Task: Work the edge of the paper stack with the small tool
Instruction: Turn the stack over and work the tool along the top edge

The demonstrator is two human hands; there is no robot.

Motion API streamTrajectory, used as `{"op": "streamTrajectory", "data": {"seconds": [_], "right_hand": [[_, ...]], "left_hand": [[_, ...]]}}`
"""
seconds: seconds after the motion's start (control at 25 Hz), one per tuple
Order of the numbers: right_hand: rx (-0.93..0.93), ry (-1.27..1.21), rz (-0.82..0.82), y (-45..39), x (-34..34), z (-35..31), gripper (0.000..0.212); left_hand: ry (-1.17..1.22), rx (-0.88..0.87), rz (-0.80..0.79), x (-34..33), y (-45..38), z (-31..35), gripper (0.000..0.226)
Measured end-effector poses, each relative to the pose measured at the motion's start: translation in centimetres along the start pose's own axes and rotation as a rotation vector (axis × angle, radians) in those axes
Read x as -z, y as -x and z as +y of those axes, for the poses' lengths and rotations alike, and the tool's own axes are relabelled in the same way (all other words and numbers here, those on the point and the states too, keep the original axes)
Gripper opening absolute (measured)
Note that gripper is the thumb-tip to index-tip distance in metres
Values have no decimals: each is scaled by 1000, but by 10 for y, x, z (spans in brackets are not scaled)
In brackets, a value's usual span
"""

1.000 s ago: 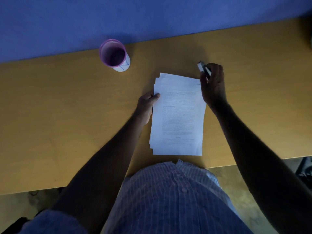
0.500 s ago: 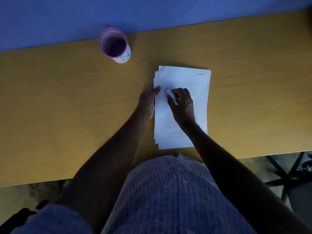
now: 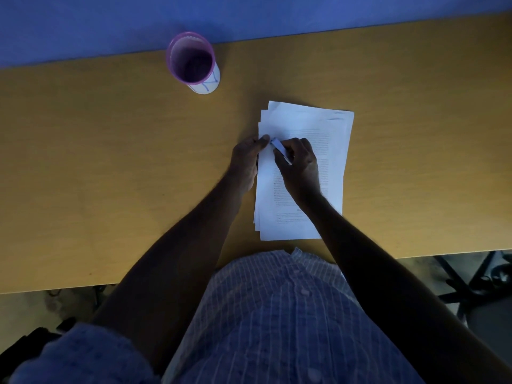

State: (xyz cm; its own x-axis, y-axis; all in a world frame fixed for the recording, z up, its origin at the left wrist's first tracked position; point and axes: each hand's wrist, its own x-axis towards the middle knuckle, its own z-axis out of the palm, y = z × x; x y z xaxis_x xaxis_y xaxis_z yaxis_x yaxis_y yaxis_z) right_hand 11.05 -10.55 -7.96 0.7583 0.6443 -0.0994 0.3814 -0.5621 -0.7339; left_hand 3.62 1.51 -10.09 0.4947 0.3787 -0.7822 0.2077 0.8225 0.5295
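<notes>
A loose stack of white printed sheets (image 3: 327, 162) lies on the yellow-brown table (image 3: 110, 162), its pages slightly fanned. My left hand (image 3: 245, 159) rests at the stack's left edge, thumb pressing on the top sheet. My right hand (image 3: 299, 164) lies over the paper and grips a small whitish tool (image 3: 278, 146). The tool's tip points up-left and sits just right of my left thumb, near the left edge. The lower part of the tool is hidden in my fingers.
A purple-rimmed white cup (image 3: 194, 63) stands at the back of the table, left of the stack. A blue wall runs behind the table. A chair base (image 3: 476, 284) shows on the floor at the right. My striped shirt fills the lower view.
My right hand carried the tool from the stack's top right corner across the paper to the left edge, beside my left thumb. The left hand stayed at the left edge.
</notes>
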Motion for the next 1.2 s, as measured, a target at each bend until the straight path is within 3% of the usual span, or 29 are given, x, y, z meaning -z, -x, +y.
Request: {"op": "streamTrajectory", "data": {"seconds": [0.32, 0.72, 0.88, 1.2], "right_hand": [[30, 53, 26, -3, -4, -2, 21], [4, 7, -2, -7, -5, -1, 19], [-51, -11, 38, -5, -9, -7, 21], [-306, -191, -101, -15, -7, -3, 26]], "left_hand": [[-86, -38, 48, -2, -3, -2, 11], [-12, 12, 64, -3, -4, 0, 10], [-22, 10, 76, -2, -4, 0, 8], [-66, 19, 86, -2, -2, 1, 10]]}}
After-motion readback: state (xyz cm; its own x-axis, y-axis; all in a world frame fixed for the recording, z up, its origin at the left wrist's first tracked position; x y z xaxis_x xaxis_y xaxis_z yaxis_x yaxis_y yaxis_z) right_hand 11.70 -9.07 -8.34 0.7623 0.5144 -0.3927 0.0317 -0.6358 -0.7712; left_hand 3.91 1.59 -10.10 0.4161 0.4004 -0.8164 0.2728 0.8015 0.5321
